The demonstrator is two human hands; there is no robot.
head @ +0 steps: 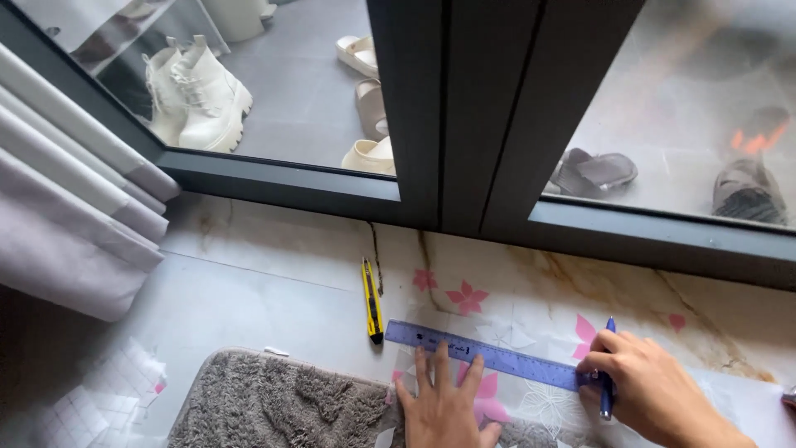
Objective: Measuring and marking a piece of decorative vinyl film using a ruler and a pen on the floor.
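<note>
1. Nearest the camera: a grey shaggy mat (274, 406) at the bottom edge of the floor in view, its far edge touching a clear film printed with pink flowers (531, 398) that lies flat on the marble-look floor (249, 290).
2. Left hand (444, 406) — open, fingers spread and pressed flat, fingertips bearing on the near edge of a blue-violet translucent ruler (489, 355). It clamps nothing; it pins the ruler down.
3. Right hand (647, 382) is closed around a blue pen (607, 373), held upright-ish, the tip at the ruler's right end, touching or just beside its edge.
4. The ruler lies slantwise across the film, left end near the mat's far edge, right end under the pen.
5. A yellow-and-black utility knife (372, 300) rests on the bare floor just beyond the ruler's left end, untouched; whether its blade is out I cannot tell.
6. Beyond: dark sliding-door frame (464, 116), white boots (199, 91) and sandals (369, 99) outside; curtain (75, 199) at left.
7. Judgement: a line is being marked along the ruler — the next stroke calls for steady downward pressure so the ruler does not slide on the slick film.
</note>
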